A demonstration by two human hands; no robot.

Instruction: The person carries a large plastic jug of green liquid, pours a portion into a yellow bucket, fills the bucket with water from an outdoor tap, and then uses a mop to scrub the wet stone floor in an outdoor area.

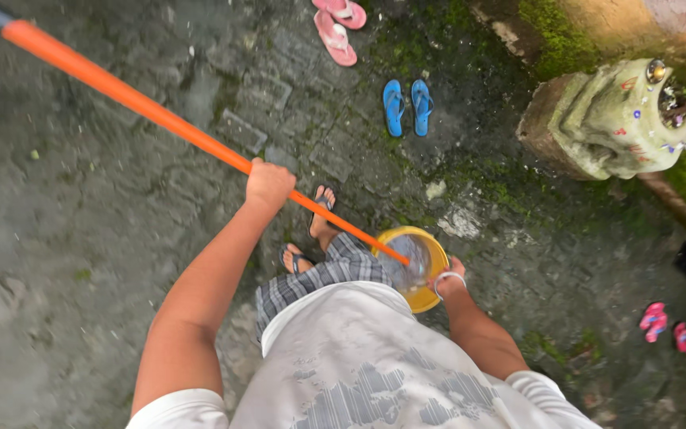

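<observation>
Pole [129, 99]: left hand [269, 184] wrapped tight, slanted up to reach high. Right hand [452, 280] grips bucket [432, 258] handle, keeps water close.

Smooth orange plastic-looking pole [152, 113]; glossy yellow plastic bucket [430, 274]; rough, wet, mossy stone paving [81, 238]; matt cloth shirt [359, 357]

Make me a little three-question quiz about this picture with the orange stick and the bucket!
1. True or false: the left hand grips the orange pole.
2. Which colour is the bucket by the right hand? A) green B) yellow C) red
3. Fill in: the pair of sandals lying side by side ahead of the person's feet is ____.

Key: 1 true; 2 B; 3 blue.
</observation>
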